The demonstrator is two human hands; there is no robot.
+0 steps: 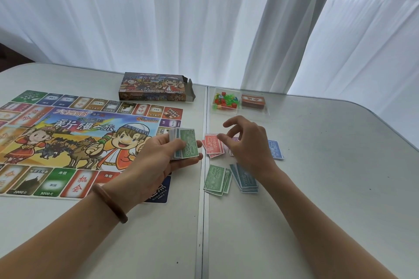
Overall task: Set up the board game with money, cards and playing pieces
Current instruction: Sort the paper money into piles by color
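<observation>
Green paper money marked 500 tops the stack of notes (186, 142) that the left hand (163, 154) grips, thumb across the top and fingers curled underneath, above the right edge of the game board (74, 136). A brown bracelet (111, 203) sits on that wrist. Just to the right, well apart from the left, the right hand (246, 142) hovers with fingers loosely curled and nothing in them, over the sorted money on the white table (328, 199). Under and beside it lie red notes (213, 146) to the left and blue notes (276, 149) to the right. Nearer lie a green 500 pile (216, 179) and, beside it, a fanned blue-grey 100 pile (246, 179). Farther off, a clear tray (226, 110) holds small red and green playing pieces (223, 99) and an orange card deck (252, 100). The open game box (154, 87) lies at the far edge of the board, before white curtains (204, 18).
</observation>
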